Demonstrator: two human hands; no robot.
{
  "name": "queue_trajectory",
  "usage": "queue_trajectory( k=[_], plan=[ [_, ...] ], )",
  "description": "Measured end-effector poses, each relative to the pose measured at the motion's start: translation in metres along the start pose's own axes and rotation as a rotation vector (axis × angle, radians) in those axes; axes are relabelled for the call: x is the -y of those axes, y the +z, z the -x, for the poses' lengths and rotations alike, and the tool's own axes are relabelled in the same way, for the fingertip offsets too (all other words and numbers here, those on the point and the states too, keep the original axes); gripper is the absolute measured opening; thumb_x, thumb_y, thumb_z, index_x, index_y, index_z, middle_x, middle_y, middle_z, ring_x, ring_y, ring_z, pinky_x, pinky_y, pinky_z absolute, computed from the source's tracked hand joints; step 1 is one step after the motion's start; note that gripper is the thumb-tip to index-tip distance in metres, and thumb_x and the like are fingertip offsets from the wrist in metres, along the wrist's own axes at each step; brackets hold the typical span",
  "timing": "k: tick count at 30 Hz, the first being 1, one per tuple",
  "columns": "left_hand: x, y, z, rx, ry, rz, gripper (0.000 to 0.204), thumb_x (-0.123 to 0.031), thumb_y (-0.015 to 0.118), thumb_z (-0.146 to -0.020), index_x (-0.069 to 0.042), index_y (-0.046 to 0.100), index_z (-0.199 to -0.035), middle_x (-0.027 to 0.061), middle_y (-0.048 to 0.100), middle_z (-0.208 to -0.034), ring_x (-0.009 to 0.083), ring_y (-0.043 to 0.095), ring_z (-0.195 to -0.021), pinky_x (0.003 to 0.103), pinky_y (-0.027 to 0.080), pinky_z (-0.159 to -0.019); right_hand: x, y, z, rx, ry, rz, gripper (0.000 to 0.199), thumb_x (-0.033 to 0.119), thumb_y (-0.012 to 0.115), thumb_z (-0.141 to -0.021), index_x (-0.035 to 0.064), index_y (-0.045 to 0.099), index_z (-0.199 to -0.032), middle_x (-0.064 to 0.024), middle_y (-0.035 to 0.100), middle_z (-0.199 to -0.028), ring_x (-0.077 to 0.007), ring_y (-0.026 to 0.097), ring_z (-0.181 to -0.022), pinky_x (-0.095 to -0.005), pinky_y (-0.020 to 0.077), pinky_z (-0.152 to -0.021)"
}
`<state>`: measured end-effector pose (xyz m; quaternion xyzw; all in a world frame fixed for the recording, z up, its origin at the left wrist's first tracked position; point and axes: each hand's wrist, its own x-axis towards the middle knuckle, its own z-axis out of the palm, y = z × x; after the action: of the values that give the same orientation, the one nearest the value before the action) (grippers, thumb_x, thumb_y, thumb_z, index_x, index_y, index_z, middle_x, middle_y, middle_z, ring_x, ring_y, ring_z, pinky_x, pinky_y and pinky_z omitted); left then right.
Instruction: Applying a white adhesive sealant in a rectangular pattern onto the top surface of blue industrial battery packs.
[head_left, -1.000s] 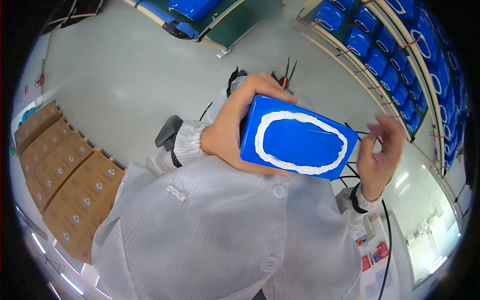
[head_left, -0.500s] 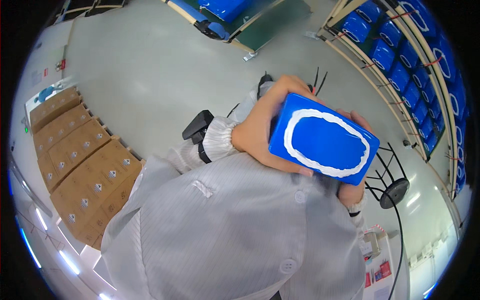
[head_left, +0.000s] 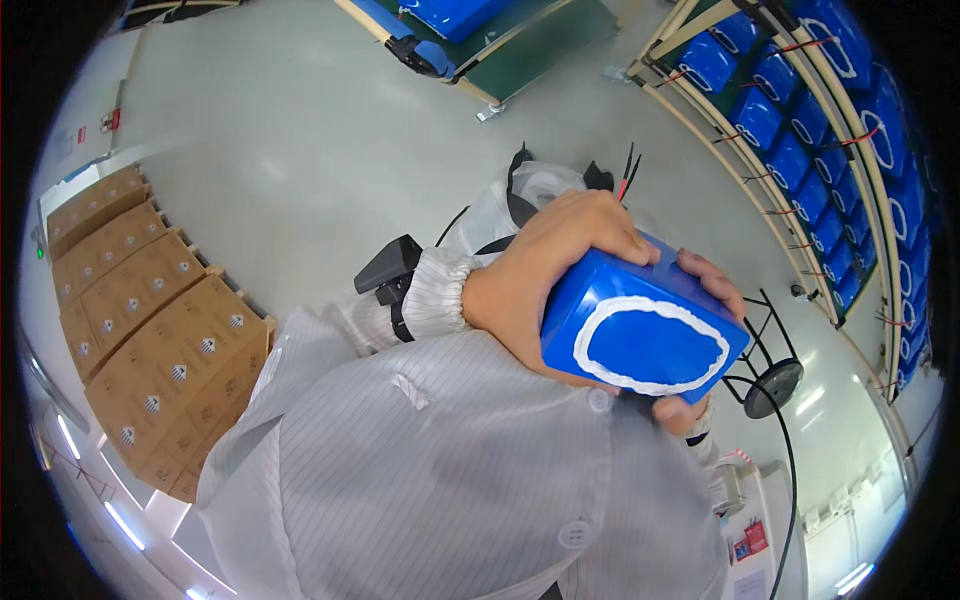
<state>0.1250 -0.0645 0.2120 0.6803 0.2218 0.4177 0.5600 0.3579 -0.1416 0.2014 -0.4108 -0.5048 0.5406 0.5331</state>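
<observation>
A blue shrink-wrapped battery pack (head_left: pixel 655 347) is held close in front of my chest, with an oval ring of white paste on the end facing up. My left hand (head_left: pixel 540 275) wraps around its left side, fingers across the upper edge. Fingers of my right hand (head_left: pixel 712 283) curl over the far right edge, and its thumb presses near the lower right corner; the pack hides most of that palm. Just beyond the pack, red and black wire leads (head_left: pixel 627 178) stick up. Whether they belong to this pack is hidden.
At the right, a slanted rack (head_left: pixel 745 155) carries several similar blue packs with white rings and red wires. A cart (head_left: pixel 540 55) bearing blue packs stands ahead. Stacked cardboard boxes (head_left: pixel 170 350) are at the left. A black stool (head_left: pixel 772 388) and a bench (head_left: pixel 765 500) lie right.
Both hands have tilted the pack, so more of its far long side shows and the ringed end sits slightly lower. My right thumb has come into view below it.
</observation>
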Motion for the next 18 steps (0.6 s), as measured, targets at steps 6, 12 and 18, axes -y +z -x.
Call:
queue_trajectory(
  k=[6, 12, 18],
  plan=[
    [-0.001, -0.002, -0.008, 0.027, 0.074, -0.036, 0.101, -0.038, 0.100, -0.058, -0.006, 0.047, -0.138, 0.0170, 0.058, -0.129, 0.0296, 0.058, -0.118, 0.041, 0.046, -0.098, -0.014, -0.029, -0.005, 0.115, -0.122, 0.164, 0.086, 0.036, 0.091, -0.075, 0.0084, 0.042, -0.139, -0.0253, 0.056, -0.135, -0.0351, 0.057, -0.128, -0.0467, 0.0464, -0.108],
    [-0.004, -0.002, -0.032, -0.144, -0.250, 0.179, 0.097, -0.035, 0.101, -0.057, -0.002, 0.049, -0.131, 0.0127, 0.062, -0.122, 0.0231, 0.063, -0.109, 0.036, 0.052, -0.093, 0.016, -0.027, -0.017, 0.087, 0.131, 0.290, 0.114, 0.034, 0.095, -0.069, 0.0033, 0.026, -0.154, -0.0202, 0.051, -0.142, -0.0300, 0.056, -0.128, -0.0422, 0.0472, -0.108],
    [-0.027, -0.014, -0.075, -0.160, -0.790, 0.684, 0.075, -0.037, 0.081, -0.087, -0.003, 0.045, -0.144, 0.0115, 0.063, -0.124, 0.0232, 0.063, -0.115, 0.037, 0.052, -0.099, 0.027, -0.024, -0.079, -0.038, 0.112, 0.134, 0.111, 0.073, 0.077, -0.071, 0.0049, 0.035, -0.148, -0.0167, 0.045, -0.141, -0.0285, 0.049, -0.129, -0.0386, 0.0459, -0.104]
  ],
)
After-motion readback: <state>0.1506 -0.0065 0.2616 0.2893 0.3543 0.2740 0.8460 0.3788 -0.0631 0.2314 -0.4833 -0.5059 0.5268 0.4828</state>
